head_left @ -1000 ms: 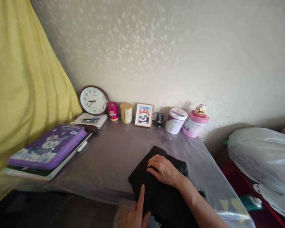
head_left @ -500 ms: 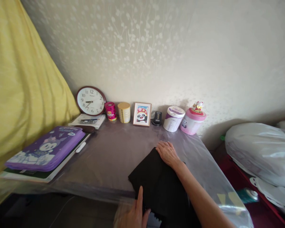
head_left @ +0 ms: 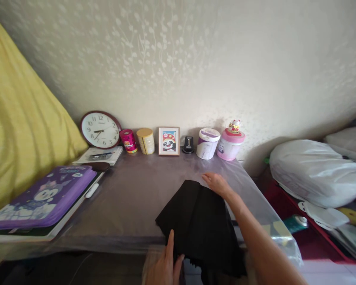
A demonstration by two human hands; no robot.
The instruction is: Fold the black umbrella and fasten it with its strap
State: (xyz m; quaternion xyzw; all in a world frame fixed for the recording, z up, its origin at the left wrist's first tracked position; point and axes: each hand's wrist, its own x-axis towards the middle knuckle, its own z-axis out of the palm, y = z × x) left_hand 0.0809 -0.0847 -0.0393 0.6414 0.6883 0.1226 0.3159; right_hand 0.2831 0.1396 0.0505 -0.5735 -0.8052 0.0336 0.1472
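A folded piece of black fabric [head_left: 200, 221] lies over the front edge of the table, its lower part hanging down with a ragged-looking edge. My left hand [head_left: 166, 261] is at its lower left side, index finger stretched along the fabric and thumb apart below, holding the edge between them. At the fabric's upper right edge is my right hand [head_left: 216, 184], its fingers pointing left past the cloth and slightly bent, with nothing visible in them. The underside of the right hand is hidden.
A clear-covered table [head_left: 127, 198] bears a purple case [head_left: 44, 198] on books, a white pen [head_left: 91, 190], and a clock [head_left: 101, 130]. Along the wall stand tins, a framed panda picture [head_left: 169, 141] and a pink tub [head_left: 230, 145]. White bags [head_left: 311, 174] lie right.
My right hand has shifted off the fabric's top corner to its right edge, fingers no longer flat on it. The fabric looks more spread, with a fold line showing. The view has shifted slightly.
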